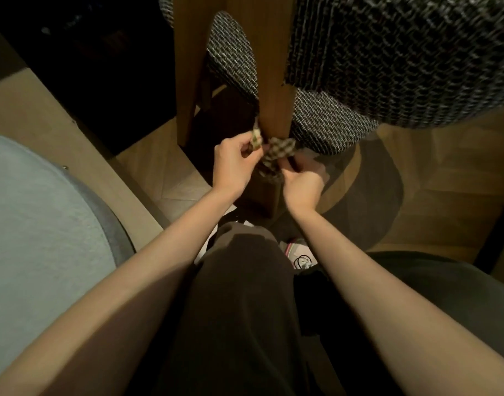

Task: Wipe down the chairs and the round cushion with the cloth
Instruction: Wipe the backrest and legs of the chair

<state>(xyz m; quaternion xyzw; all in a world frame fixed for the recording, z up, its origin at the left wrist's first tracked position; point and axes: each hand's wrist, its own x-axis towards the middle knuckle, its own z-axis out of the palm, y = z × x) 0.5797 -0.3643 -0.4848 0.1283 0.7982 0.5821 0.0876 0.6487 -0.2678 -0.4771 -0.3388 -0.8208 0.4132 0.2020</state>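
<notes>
A checked cloth [279,148] is wrapped around the lower part of a wooden chair leg [275,90]. My left hand [235,164] pinches one end of the cloth to the left of the leg. My right hand [302,181] grips the other end just below and right of the leg. The chair has a dark woven fabric back [402,58] and seat [328,121]. A second wooden leg [187,81] stands further left. A round pale cushion [36,238] with a grey edge lies at the left.
My knees in dark trousers [239,310] fill the lower middle. The floor is light wood [445,181]. A beige panel [30,110] runs diagonally at the left, with a dark space behind it. Small items [300,258] lie on the floor between my legs.
</notes>
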